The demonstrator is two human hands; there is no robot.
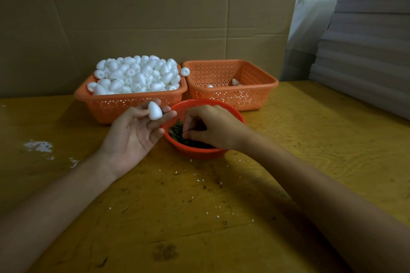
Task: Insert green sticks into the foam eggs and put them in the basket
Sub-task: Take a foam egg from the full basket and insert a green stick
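Head view, egg: foam egg [154, 110] at frame centre, pointed end up, gripped between thumb and fingertips of left hand [133, 137], palm up
Other hand: right hand [213, 127] just right of centre, fingers curled down among green sticks [176, 131]; cannot tell whether a stick is pinched
Sticks' holder: round red basket [199, 153] under right hand
Supply: orange basket [106, 106] above left hand, heaped with white eggs [137, 75]
Neighbour: second orange basket [255, 93] touching it on the right, few eggs [235, 82] inside
Base: yellow table [199, 217]

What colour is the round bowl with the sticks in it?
The round bowl is red, dotted with little holes. The head view shows it best.
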